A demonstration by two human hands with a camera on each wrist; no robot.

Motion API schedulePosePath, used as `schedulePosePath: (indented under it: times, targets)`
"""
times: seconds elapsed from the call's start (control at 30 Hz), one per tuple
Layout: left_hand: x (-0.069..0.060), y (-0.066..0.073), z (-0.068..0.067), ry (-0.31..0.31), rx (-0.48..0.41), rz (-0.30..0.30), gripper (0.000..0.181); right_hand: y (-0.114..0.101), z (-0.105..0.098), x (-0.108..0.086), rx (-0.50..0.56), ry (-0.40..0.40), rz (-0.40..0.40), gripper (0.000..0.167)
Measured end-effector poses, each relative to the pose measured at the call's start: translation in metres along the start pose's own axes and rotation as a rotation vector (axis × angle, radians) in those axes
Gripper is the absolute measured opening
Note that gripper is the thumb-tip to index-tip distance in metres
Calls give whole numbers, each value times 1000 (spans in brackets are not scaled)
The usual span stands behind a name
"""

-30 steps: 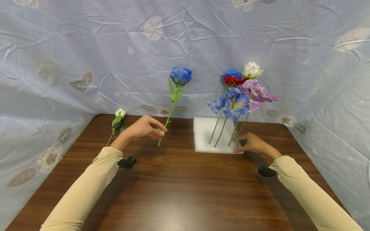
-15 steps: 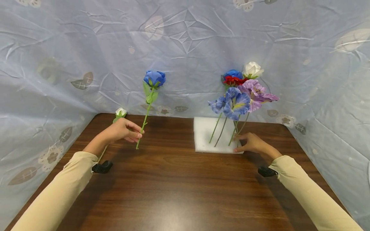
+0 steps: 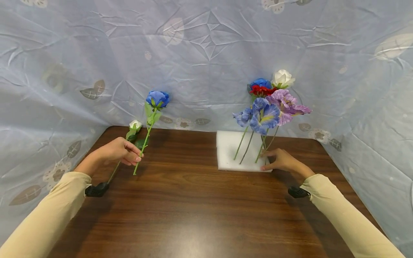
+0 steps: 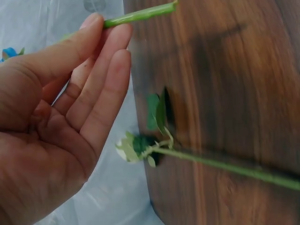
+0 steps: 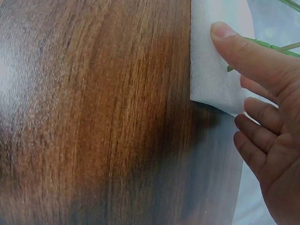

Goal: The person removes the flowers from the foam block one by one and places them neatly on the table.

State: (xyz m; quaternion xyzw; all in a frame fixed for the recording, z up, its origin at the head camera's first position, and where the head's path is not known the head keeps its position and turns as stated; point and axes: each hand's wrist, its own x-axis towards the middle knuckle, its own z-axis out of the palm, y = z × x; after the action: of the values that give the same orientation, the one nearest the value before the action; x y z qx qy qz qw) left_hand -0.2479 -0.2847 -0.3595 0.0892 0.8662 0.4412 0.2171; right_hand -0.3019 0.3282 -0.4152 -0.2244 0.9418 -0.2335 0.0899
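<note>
And here's the L hand, thumb & fingertips pinching the blue rose low on its stem! Bloom's up beyond that hand, tilted off to its R side; the stem's lower end pokes out just below the fingertips. Its other fingers are slightly bent, per L wrist view. White rose lies on the tbl right by the L hand: bloom just beyond it, stem passing behind it & out again by the black wrist cam.

Over to the R hand, well apart from the L: not clenched, fingers relaxed, thumb over the white foam block, the others by its R edge. Stems stand in the foam just L of that hand. Blooms above: blue iris up & to the hand's L, purple iris straight over it, then red flower, 2nd blue bloom & white bloom bunched farther beyond.

Beige sleeves on both arms, matching cam at the R wrist. Pale blue patterned cloth hangs way beyond both hands.
</note>
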Motion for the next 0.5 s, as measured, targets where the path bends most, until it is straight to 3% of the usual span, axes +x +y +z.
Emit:
schedulePosePath:
  times: [0.5]
  targets:
    - [-6,-31,-12,-47,-42,-95,42,0,1,0,0,17,-2,60]
